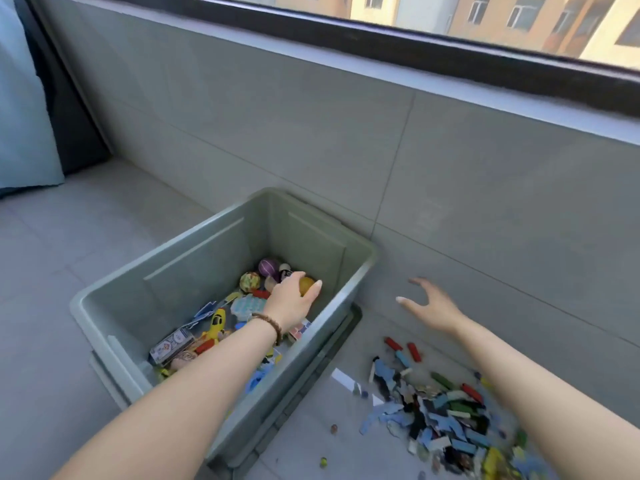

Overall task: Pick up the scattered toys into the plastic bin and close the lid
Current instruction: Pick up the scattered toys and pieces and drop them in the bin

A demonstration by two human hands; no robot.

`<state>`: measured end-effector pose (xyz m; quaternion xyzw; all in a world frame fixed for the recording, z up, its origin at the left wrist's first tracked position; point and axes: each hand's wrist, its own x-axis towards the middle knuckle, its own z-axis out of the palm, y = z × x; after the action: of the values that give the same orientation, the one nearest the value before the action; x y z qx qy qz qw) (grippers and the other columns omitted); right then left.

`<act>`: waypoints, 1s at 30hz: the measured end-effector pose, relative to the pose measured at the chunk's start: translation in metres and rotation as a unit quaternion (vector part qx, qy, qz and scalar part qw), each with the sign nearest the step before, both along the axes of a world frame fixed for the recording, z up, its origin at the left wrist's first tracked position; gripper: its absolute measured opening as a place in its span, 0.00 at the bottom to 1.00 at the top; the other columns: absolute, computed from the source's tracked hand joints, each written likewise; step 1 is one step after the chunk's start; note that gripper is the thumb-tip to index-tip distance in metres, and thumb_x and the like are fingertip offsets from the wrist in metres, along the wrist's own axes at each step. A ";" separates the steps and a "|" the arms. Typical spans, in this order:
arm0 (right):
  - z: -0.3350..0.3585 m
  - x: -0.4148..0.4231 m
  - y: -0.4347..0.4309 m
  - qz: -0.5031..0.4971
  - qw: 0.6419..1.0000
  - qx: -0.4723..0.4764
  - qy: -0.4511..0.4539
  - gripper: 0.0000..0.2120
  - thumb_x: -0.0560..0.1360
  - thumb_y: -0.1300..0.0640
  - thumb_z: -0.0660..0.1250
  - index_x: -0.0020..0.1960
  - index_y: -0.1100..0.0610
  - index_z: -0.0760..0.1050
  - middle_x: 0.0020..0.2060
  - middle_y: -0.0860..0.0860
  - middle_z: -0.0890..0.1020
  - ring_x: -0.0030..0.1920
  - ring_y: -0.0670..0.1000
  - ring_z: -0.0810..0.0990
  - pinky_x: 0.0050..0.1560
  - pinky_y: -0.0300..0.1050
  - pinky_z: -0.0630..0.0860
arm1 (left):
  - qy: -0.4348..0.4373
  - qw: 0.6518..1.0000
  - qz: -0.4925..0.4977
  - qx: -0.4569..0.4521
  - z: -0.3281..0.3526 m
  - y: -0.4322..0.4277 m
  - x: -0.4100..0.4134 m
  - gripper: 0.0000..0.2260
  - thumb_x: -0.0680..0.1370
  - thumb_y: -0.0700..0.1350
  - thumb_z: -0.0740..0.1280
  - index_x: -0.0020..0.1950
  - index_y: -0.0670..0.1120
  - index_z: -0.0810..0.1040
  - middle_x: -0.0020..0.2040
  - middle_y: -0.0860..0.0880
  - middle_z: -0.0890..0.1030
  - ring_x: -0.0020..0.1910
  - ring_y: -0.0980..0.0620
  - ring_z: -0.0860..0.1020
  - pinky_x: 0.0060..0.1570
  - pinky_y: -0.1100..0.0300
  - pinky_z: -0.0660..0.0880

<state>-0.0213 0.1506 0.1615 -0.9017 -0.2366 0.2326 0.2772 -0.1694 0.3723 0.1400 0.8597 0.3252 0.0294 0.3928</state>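
A grey-green plastic bin (pixel 194 258) stands open on the floor, resting on its lid (pixel 341 336). Inside lie several toys: a purple ball (pixel 268 267), a speckled ball (pixel 249 281), a yellow toy plane (pixel 215 326) and cards. My left hand (pixel 290 299) reaches into the bin and grips a yellow ball (pixel 307 285) near the far right corner. To the right of the bin, my right hand (pixel 431 304) hovers above the floor with spread fingers, holding nothing. A pile of puzzle pieces and small blocks (pixel 446 410) lies scattered below it.
A grey tiled wall (pixel 450 188) rises right behind the bin, with a dark window frame (pixel 381 39) above. A blue curtain (pixel 24 109) hangs at the far left. Small marbles (pixel 333 428) lie on the floor tiles near the bin's front corner.
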 end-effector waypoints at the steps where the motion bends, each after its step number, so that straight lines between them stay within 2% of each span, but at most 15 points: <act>1: -0.001 0.005 -0.022 -0.023 1.000 0.004 0.011 0.31 0.75 0.46 0.65 0.73 0.54 0.60 0.74 0.50 0.61 0.74 0.51 0.59 0.71 0.45 0.58 | -0.006 1.000 -0.022 0.008 0.004 -0.016 0.010 0.26 0.78 0.58 0.58 0.71 0.44 0.65 0.68 0.45 0.71 0.67 0.46 0.69 0.66 0.55 0.66; 6: -0.031 0.021 -0.119 -0.097 0.993 -0.006 0.065 0.33 0.74 0.46 0.67 0.74 0.55 0.60 0.74 0.51 0.60 0.74 0.52 0.59 0.71 0.47 0.59 | -0.033 0.990 -0.132 0.026 -0.006 -0.093 0.053 0.26 0.79 0.58 0.58 0.72 0.45 0.65 0.71 0.48 0.69 0.71 0.49 0.65 0.69 0.55 0.64; 9: -0.063 0.022 -0.164 -0.134 0.986 -0.015 0.100 0.33 0.73 0.44 0.67 0.73 0.53 0.60 0.74 0.52 0.60 0.74 0.53 0.59 0.70 0.48 0.61 | 0.018 0.984 -0.177 0.016 -0.033 -0.131 0.073 0.27 0.79 0.58 0.57 0.73 0.45 0.63 0.72 0.46 0.68 0.71 0.48 0.65 0.70 0.54 0.63; 13: -0.110 0.020 -0.202 -0.163 0.973 -0.011 0.164 0.32 0.73 0.43 0.68 0.72 0.53 0.61 0.72 0.51 0.63 0.72 0.54 0.63 0.67 0.48 0.64 | 0.130 0.972 -0.194 -0.020 -0.087 -0.168 0.085 0.30 0.79 0.59 0.57 0.75 0.43 0.58 0.75 0.44 0.63 0.72 0.47 0.64 0.69 0.56 0.61; 15: -0.135 0.019 -0.215 -0.163 0.970 -0.011 0.182 0.31 0.74 0.45 0.67 0.72 0.54 0.62 0.71 0.50 0.65 0.71 0.54 0.64 0.66 0.47 0.65 | 0.187 0.962 -0.193 -0.048 -0.118 -0.184 0.089 0.30 0.79 0.60 0.56 0.75 0.42 0.60 0.72 0.44 0.67 0.67 0.47 0.70 0.64 0.55 0.67; 16: -0.150 0.019 -0.221 -0.169 0.967 -0.009 0.191 0.31 0.74 0.47 0.68 0.72 0.54 0.61 0.71 0.50 0.64 0.71 0.54 0.63 0.66 0.47 0.65 | 0.208 0.957 -0.192 -0.067 -0.134 -0.192 0.090 0.29 0.79 0.60 0.56 0.73 0.43 0.62 0.67 0.44 0.72 0.58 0.48 0.75 0.59 0.56 0.71; 18: -0.176 0.017 -0.227 -0.192 0.957 0.016 0.215 0.30 0.74 0.49 0.68 0.72 0.54 0.61 0.69 0.49 0.65 0.69 0.53 0.65 0.64 0.44 0.65 | 0.241 0.947 -0.189 -0.100 -0.163 -0.208 0.091 0.26 0.80 0.58 0.55 0.70 0.42 0.67 0.57 0.45 0.76 0.43 0.53 0.75 0.48 0.56 0.74; 19: -0.188 0.016 -0.230 -0.199 0.954 0.024 0.225 0.30 0.74 0.50 0.69 0.71 0.55 0.62 0.68 0.49 0.66 0.68 0.52 0.66 0.63 0.44 0.65 | 0.257 0.940 -0.192 -0.112 -0.175 -0.215 0.092 0.26 0.80 0.58 0.54 0.69 0.41 0.67 0.56 0.44 0.76 0.43 0.51 0.75 0.46 0.57 0.74; 22: -0.223 0.016 -0.236 -0.204 0.949 0.018 0.238 0.31 0.72 0.48 0.70 0.70 0.56 0.65 0.70 0.54 0.64 0.69 0.55 0.65 0.60 0.43 0.66 | 0.277 0.927 -0.206 -0.149 -0.205 -0.234 0.093 0.25 0.80 0.58 0.53 0.71 0.43 0.64 0.67 0.43 0.72 0.60 0.46 0.74 0.51 0.59 0.72; 24: -0.239 0.016 -0.239 -0.199 0.950 0.016 0.238 0.31 0.71 0.47 0.71 0.69 0.56 0.66 0.69 0.54 0.65 0.68 0.55 0.67 0.58 0.42 0.67 | 0.266 0.928 -0.208 -0.157 -0.217 -0.244 0.094 0.24 0.80 0.57 0.54 0.72 0.44 0.64 0.69 0.44 0.71 0.61 0.47 0.73 0.54 0.60 0.72; 27: -0.259 0.012 -0.240 -0.190 0.952 0.015 0.239 0.33 0.70 0.44 0.71 0.70 0.51 0.64 0.68 0.53 0.64 0.69 0.55 0.66 0.66 0.47 0.67 | 0.255 0.933 -0.178 -0.179 -0.237 -0.256 0.094 0.29 0.79 0.59 0.56 0.74 0.44 0.59 0.72 0.45 0.67 0.67 0.45 0.69 0.64 0.53 0.71; 30: -0.272 0.008 -0.237 -0.191 0.959 0.022 0.209 0.34 0.69 0.42 0.72 0.70 0.48 0.64 0.68 0.52 0.64 0.69 0.53 0.66 0.68 0.48 0.66 | 0.215 0.939 -0.154 -0.222 -0.254 -0.263 0.091 0.28 0.78 0.57 0.61 0.73 0.45 0.60 0.69 0.46 0.71 0.67 0.46 0.71 0.66 0.52 0.69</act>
<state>-0.0131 -0.0867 -0.1107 -0.8552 -0.0023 0.3529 0.3797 -0.0783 0.1090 -0.1138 0.7762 0.2634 -0.2898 0.4941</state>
